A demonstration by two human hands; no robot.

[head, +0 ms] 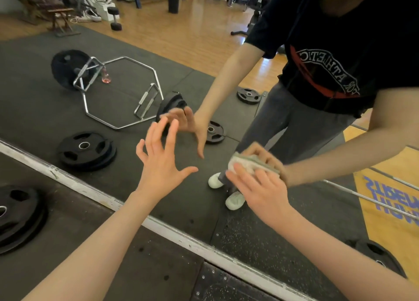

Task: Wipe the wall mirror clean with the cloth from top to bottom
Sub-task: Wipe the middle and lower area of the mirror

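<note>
Low on the wall mirror point(158, 78), near its bottom frame strip point(95, 193), the person's right hand point(260, 191) presses a folded cloth point(247, 164) flat against the glass. Cloth sits under the fingers, poking out past the fingertips toward the top; pale, slightly blurred. Right grip: fingers lie fairly straight over the cloth, pushing it onto the glass, not clearly curled round it.

Left hand point(162, 162) is off to the left of the cloth, well apart from it, fingers spread wide, thumb out, holding nothing. Whether its fingertips touch the glass, cannot tell.

Reflected in the mirror: both hands, the person's dark T-shirt, grey trousers, 2 white shoes point(226, 190), a hex trap bar point(122, 92) on black matting, loose weight plates point(86, 149), a dumbbell point(114, 18), a black bin point(173, 2), wood floor behind.

On the real floor at left lies another weight plate point(18, 216); 1 more at lower right point(376, 255).
</note>
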